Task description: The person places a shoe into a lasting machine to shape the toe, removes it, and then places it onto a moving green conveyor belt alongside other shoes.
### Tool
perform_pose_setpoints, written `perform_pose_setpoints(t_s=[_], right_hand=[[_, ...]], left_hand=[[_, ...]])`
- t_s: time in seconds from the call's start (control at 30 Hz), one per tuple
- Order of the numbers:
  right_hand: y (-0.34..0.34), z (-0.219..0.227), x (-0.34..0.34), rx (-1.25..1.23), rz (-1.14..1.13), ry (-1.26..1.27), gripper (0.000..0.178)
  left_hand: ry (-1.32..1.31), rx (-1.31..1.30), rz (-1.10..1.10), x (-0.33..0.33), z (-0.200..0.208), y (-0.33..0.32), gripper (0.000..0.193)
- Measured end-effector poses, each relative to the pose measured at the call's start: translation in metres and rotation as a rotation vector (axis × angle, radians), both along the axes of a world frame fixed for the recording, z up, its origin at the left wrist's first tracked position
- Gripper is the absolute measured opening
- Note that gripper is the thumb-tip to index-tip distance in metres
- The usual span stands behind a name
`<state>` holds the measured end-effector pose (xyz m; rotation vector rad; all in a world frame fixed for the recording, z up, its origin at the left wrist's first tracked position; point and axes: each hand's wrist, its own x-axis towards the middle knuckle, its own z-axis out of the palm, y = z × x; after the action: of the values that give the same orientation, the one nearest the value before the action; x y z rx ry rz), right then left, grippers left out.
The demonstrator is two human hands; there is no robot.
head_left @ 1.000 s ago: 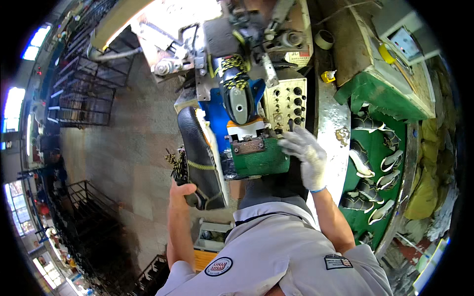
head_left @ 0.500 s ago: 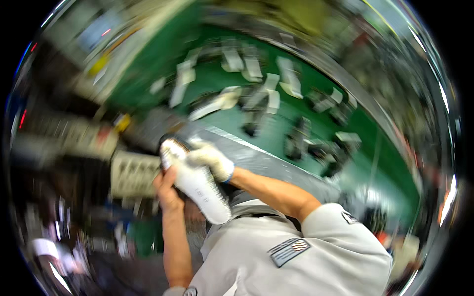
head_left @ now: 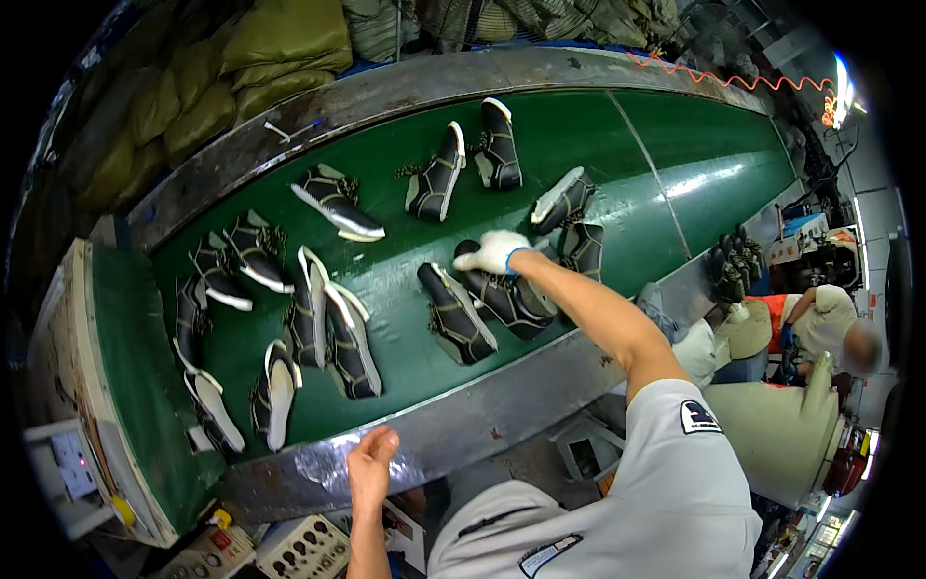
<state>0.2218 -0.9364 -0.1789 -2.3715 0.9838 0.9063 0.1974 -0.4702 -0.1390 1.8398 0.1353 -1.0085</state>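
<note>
My right hand (head_left: 490, 254), in a white glove, reaches over the green belt with its fingers closed round the end of a black shoe (head_left: 516, 307) with pale stitching. Just left of that shoe lies another black shoe (head_left: 457, 314) with a white edge. My bare left hand (head_left: 369, 465) is over the metal edge at the near side, fingers curled in, with nothing visible in them. Nearest to it on the belt is a black shoe (head_left: 353, 343) on its side, its pale sole edge showing.
Several more black shoes lie about the green belt (head_left: 405, 372). A metal rail (head_left: 415, 425) runs along its near side. A control box with black knobs (head_left: 307, 552) stands at lower left, stuffed sacks (head_left: 289, 48) lie beyond, and another person (head_left: 820, 318) sits at right.
The white-soled shoe that was in both my hands is no longer in them. My right hand has moved onto another shoe on the belt. The view has swung toward the belt.
</note>
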Motion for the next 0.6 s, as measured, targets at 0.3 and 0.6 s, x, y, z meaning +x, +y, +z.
perform_pose_setpoints(t_s=[0.3,0.6], right_hand=[[-0.248,-0.192,0.062,-0.159,-0.725,-0.809,0.080],[-0.125,-0.114,0.019,1.078,-1.087,-1.207,0.059]], left_hand=[[0.168,0.244,0.149,0.014,-0.088,0.069,0.025],[0.373,0.205,0.254,-0.001,-0.040,0.061,0.035]])
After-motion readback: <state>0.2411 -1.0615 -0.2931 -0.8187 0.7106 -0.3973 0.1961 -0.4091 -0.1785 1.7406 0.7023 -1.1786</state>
